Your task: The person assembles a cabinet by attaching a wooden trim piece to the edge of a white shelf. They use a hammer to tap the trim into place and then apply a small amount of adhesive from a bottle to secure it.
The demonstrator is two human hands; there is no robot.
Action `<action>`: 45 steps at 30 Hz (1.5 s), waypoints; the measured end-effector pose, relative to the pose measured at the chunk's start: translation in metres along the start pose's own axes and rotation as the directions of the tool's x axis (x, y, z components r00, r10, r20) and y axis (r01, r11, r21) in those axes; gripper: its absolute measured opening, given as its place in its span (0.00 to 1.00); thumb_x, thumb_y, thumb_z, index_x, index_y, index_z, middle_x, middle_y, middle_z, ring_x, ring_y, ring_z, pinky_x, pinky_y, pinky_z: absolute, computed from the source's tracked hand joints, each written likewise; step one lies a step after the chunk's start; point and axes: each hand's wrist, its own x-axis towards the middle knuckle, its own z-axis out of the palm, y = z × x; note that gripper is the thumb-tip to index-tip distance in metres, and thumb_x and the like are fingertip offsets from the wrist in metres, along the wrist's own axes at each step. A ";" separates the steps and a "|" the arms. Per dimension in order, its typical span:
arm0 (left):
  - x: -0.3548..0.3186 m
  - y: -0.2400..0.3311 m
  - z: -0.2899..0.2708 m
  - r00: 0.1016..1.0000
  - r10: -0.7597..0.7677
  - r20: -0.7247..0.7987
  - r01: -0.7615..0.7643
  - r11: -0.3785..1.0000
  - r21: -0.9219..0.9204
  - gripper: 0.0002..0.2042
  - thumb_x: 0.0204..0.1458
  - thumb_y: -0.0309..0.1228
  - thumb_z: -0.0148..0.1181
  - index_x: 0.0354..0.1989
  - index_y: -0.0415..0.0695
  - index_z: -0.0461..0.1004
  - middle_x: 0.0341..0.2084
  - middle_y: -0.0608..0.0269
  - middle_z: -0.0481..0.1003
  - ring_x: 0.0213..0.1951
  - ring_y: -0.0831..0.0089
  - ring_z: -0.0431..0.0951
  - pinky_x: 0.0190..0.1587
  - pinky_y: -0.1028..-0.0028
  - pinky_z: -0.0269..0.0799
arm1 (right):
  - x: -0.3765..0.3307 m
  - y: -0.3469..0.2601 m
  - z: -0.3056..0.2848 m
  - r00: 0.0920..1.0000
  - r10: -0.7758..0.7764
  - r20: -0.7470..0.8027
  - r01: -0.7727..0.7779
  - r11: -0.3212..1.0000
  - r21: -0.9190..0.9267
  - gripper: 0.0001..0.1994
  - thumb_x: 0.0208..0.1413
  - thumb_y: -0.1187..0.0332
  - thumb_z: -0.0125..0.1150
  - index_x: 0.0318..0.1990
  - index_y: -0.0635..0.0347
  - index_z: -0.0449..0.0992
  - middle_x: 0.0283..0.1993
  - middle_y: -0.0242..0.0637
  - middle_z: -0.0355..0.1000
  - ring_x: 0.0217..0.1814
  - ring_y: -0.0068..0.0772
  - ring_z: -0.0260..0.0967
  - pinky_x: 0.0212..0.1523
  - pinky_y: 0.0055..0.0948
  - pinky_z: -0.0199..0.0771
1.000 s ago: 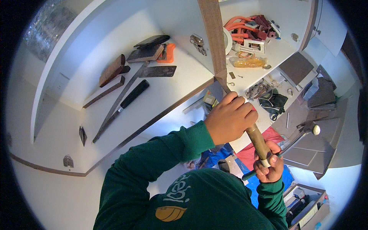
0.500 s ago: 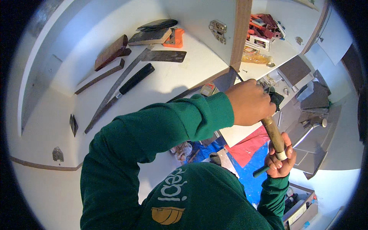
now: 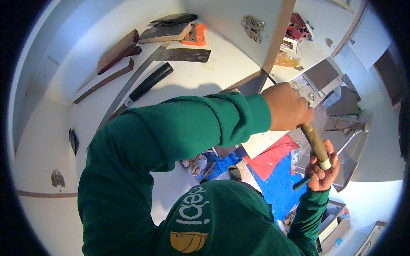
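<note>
hands (image 3: 287, 106) closed around handle (image 3: 314, 141) and hammer (image 3: 351, 134)

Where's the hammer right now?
Head view, right of centre: the hammer is in the right hand, by the pale end of the brown handle the left hand grips.

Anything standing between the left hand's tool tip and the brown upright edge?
Nothing visible does. The left hand grips the brown-handled tool, and its dark shaft points at the foot of the brown upright edge; whether they touch, I cannot tell.
</note>
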 end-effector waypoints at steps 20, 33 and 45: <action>0.010 -0.004 0.000 0.994 -0.034 -0.108 0.022 0.994 -0.111 0.14 0.47 0.42 0.67 0.37 0.48 0.76 0.28 0.54 0.79 0.32 0.55 0.82 0.33 0.56 0.77 | -0.064 0.070 -0.037 0.762 -0.066 -0.645 -0.069 0.981 -0.182 0.26 0.65 0.43 0.48 0.54 0.55 0.72 0.26 0.37 0.73 0.11 0.13 0.53 0.10 0.14 0.52; 0.010 0.001 0.004 0.989 -0.118 -0.089 0.117 0.993 -0.022 0.13 0.47 0.42 0.67 0.38 0.50 0.77 0.29 0.56 0.79 0.33 0.56 0.83 0.33 0.58 0.78 | -0.117 0.132 -0.170 0.463 0.126 -0.878 -0.412 0.907 -0.086 0.28 0.63 0.41 0.51 0.54 0.59 0.68 0.25 0.38 0.68 0.15 0.21 0.52 0.16 0.23 0.53; 0.010 -0.002 0.004 0.982 -0.126 -0.140 0.118 0.991 -0.061 0.11 0.47 0.41 0.66 0.35 0.51 0.76 0.26 0.59 0.79 0.31 0.57 0.83 0.32 0.58 0.77 | -0.121 0.133 -0.182 0.419 0.125 -0.899 -0.462 0.882 -0.092 0.27 0.63 0.41 0.50 0.51 0.59 0.69 0.23 0.38 0.67 0.16 0.22 0.51 0.18 0.25 0.52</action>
